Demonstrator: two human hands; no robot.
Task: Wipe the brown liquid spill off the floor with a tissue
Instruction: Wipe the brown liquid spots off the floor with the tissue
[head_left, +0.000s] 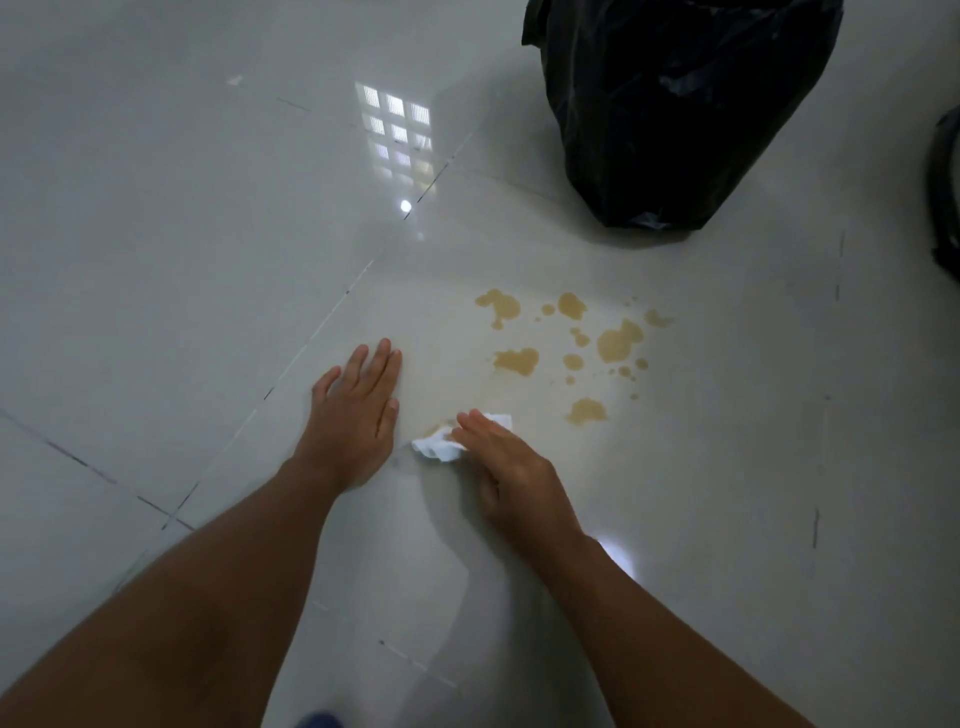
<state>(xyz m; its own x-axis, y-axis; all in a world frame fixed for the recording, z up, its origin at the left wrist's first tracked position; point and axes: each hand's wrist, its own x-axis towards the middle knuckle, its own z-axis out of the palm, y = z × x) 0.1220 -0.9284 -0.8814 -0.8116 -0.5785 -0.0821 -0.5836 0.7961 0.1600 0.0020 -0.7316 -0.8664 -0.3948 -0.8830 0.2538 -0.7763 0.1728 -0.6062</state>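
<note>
Brown liquid spill (618, 340) lies in several puddles and droplets on the glossy white tile floor (208, 260), right of centre. My right hand (511, 467) presses a crumpled white tissue (439, 444) onto the floor at the spill's near-left edge; a faint brown smear shows just beside the tissue. My left hand (358, 410) lies flat on the floor, palm down and fingers together, left of the tissue, holding nothing.
A black bin bag (670, 104) stands on the floor beyond the spill at the upper right. Another dark object (948, 192) is cut off by the right edge. Window light reflects on the tiles at upper centre.
</note>
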